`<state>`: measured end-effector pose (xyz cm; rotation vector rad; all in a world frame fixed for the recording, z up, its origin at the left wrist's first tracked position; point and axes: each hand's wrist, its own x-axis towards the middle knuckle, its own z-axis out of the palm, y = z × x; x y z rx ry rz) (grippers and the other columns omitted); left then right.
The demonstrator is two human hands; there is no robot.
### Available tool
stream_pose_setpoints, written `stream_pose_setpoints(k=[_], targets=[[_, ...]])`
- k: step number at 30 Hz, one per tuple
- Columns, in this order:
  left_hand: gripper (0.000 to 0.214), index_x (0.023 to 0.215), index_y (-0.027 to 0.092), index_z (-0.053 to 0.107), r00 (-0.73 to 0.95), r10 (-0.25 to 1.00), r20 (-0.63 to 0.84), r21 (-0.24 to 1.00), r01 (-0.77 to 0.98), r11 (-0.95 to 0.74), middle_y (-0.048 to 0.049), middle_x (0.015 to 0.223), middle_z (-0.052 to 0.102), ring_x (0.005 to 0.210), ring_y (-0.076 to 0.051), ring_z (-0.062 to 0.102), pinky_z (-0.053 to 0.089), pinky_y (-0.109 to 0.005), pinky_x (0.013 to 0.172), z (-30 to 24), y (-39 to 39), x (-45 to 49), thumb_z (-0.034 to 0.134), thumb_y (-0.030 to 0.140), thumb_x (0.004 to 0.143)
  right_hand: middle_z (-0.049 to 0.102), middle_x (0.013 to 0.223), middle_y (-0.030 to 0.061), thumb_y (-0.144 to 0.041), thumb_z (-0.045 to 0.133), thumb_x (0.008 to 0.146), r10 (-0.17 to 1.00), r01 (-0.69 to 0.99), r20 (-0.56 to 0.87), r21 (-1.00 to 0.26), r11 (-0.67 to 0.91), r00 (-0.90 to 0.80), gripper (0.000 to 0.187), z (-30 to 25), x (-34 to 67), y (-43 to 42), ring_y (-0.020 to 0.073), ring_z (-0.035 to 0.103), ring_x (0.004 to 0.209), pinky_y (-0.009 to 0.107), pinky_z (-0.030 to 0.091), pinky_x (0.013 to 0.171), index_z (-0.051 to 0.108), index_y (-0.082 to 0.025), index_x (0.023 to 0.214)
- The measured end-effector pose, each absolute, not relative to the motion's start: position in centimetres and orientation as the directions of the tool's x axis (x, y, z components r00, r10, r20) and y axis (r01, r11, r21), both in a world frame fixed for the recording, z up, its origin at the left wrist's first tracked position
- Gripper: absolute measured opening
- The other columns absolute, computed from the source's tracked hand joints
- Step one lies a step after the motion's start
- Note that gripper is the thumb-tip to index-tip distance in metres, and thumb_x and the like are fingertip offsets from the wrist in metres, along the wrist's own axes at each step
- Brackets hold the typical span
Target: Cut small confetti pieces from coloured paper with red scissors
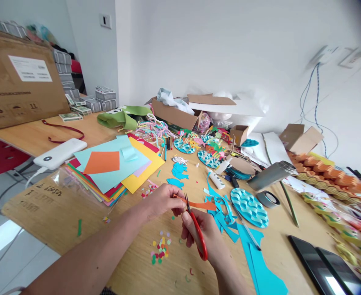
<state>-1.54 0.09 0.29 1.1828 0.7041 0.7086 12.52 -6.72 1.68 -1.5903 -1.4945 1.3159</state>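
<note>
Gripping red scissors [195, 223], right fingers [188, 221] sit beside left fingers [174, 203] pinching orange paper [202, 205] — carton label [30, 68] unreadably small.

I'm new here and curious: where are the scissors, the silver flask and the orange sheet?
Scissors [197, 225]: head view, on the red handle.
Silver flask [269, 176]: head view, on its body.
Orange sheet [102, 162]: head view, near its middle.

Pale walls [229, 49] (plainly lit) rise behind a wooden table [137, 278].
</note>
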Motion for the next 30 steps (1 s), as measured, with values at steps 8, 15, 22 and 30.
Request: stream_pose_setpoints(k=[8,15,22,30], targets=[[0.009,0.065,0.013,0.056,0.595,0.796,-0.112,0.966,-0.123,0.228,0.0022,0.051,0.054,0.049,-0.010,0.050,0.040,-0.023,0.053,0.25,0.05,-1.51,0.057,0.021,0.062,0.056,0.045,-0.0006,-0.060,0.054,0.070,0.953,0.373,-0.282,-0.901,-0.223,-0.112,0.046,1.80,12.53,-6.62,0.0083,0.048,0.032,0.016,0.029,0.033,0.045,-0.016,0.058],[0.010,0.068,0.013,0.056,0.602,0.792,-0.104,0.963,-0.137,0.231,0.0020,0.053,0.054,0.050,-0.010,0.050,0.041,-0.024,0.053,0.22,0.08,-1.62,0.057,0.022,0.063,0.054,0.044,-0.0019,-0.060,0.055,0.070,0.948,0.367,-0.295,-0.900,-0.236,-0.116,0.045,1.22,12.62,-6.48,0.0080,0.047,0.031,0.016,0.031,0.032,0.046,-0.017,0.060],[0.010,0.062,0.014,0.052,0.592,0.799,-0.105,0.956,-0.162,0.246,0.0031,0.052,0.052,0.048,-0.009,0.050,0.040,-0.023,0.053,0.30,0.14,-1.50,0.058,0.022,0.062,0.051,0.044,-0.0036,-0.060,0.053,0.071,0.954,0.344,-0.268,-0.916,-0.208,-0.137,0.045,1.55,12.63,-6.58,0.0078,0.046,0.031,0.017,0.035,0.032,0.053,-0.015,0.067],[0.008,0.062,0.014,0.053,0.600,0.795,-0.089,0.957,-0.168,0.234,0.0029,0.051,0.052,0.048,-0.009,0.049,0.040,-0.023,0.052,0.32,0.13,-1.58,0.057,0.021,0.063,0.053,0.044,-0.0024,-0.055,0.056,0.072,0.953,0.359,-0.277,-0.908,-0.217,-0.125,0.041,1.69,12.71,-6.60,0.0079,0.047,0.032,0.016,0.034,0.033,0.051,-0.016,0.062]])
